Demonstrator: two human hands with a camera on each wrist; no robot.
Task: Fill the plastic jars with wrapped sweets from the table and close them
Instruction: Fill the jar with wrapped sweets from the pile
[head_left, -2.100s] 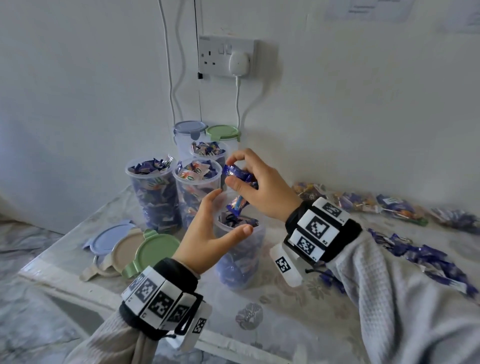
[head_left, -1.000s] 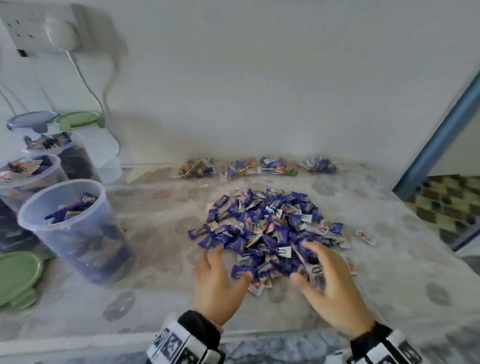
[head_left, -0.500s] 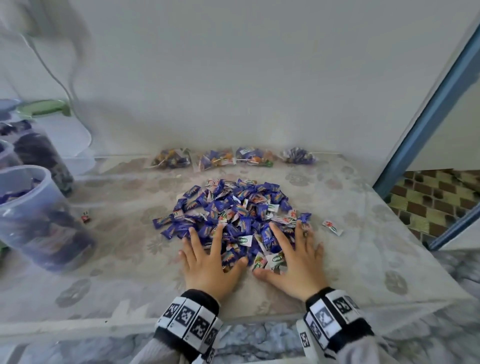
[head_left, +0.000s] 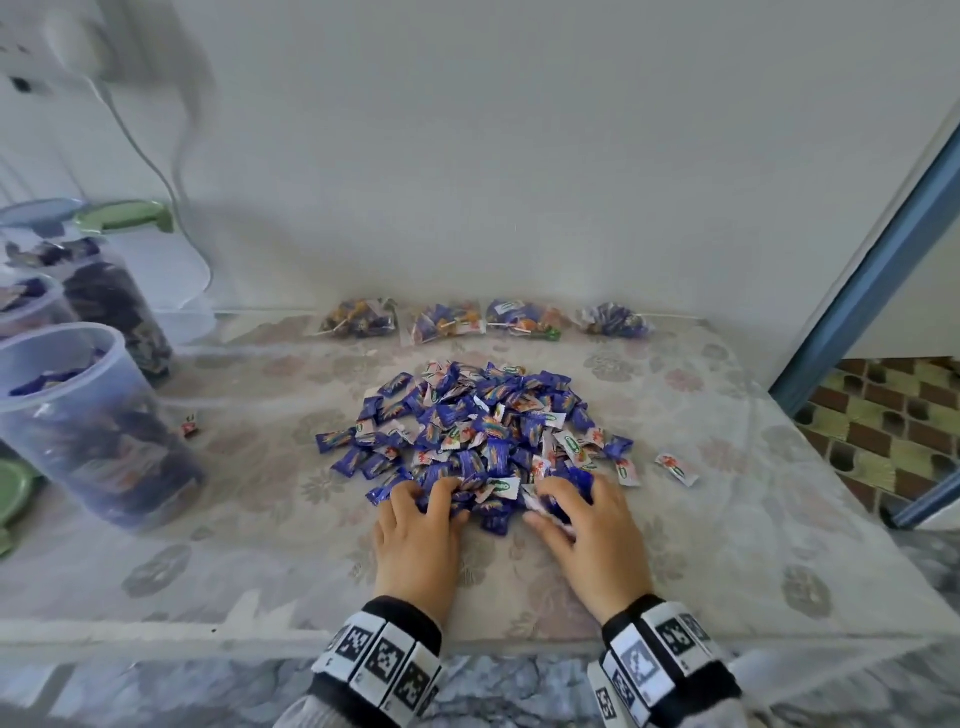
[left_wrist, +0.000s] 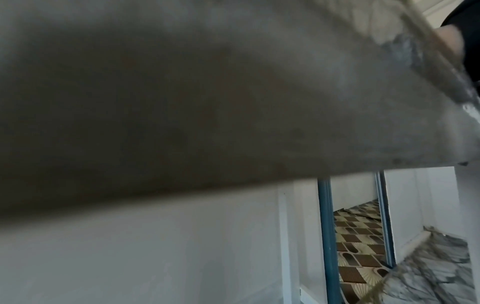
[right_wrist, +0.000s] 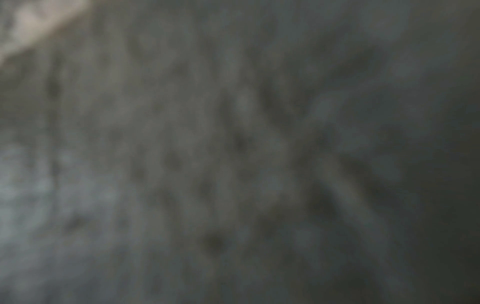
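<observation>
Both hands sit palm-down at the near edge of the pile of wrapped sweets (head_left: 480, 431), on the patterned table (head_left: 727, 519). Left hand (head_left: 415, 540): fingers curled into the near-left fringe of the pile, closing on a clutch of blue wrappers. Right hand (head_left: 592, 535): fingers likewise curled round sweets at the near-right fringe, thumb tucked toward the middle. (Both wrist views are of no use here: the left shows only the table's underside and a doorway, the right is dark blur, so the grip is read from the head view alone.) The pile lies directly ahead of both hands, spreading away toward the wall, wider across than deep; a few stray sweets lie just off its right side. The relation that matters for the carry: the open jar (head_left: 78, 415), partly filled and lidless, stands well apart to the left of the pile, at about the same depth as the pile. The left hand is the nearer of the two; the right would have to cross over the pile and past the left to reach the rim. Judgement: scoop step under way, handfuls not yet lifted. More jars (head_left: 119, 296) stand behind the open one, toward the wall. Four sealed bags (head_left: 483, 317) line the wall beyond the pile, untouched.
</observation>
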